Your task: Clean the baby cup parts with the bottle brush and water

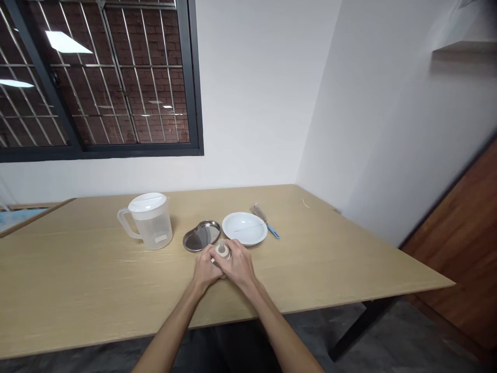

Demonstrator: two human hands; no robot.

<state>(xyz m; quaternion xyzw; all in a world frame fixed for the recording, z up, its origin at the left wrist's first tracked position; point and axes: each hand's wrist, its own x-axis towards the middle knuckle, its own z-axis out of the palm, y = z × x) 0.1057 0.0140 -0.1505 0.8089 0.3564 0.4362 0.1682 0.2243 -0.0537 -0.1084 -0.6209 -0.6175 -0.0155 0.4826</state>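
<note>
Near the front middle of the table, both hands are closed around a small bottle (pixel 222 250), seen from above. It has a cream ring and a translucent, nipple-like top; its body is mostly hidden by my fingers. My left hand (pixel 206 267) wraps its left side, and my right hand (pixel 238 263) grips the right side with the thumb near the ring. Just beyond my hands lie a kidney-shaped steel tray (pixel 200 237) and a white oval plate (pixel 244 241) with a thin stick or wire across it. A brush with a blue handle (pixel 273 231) rests against the plate's right side.
A lidded, translucent plastic pitcher (pixel 155 225) stands at the left, handle pointing left. A thin pale strip (pixel 305 203) lies at the back right of the wooden table (pixel 330 259). A wall and barred window (pixel 116 77) rise behind the table.
</note>
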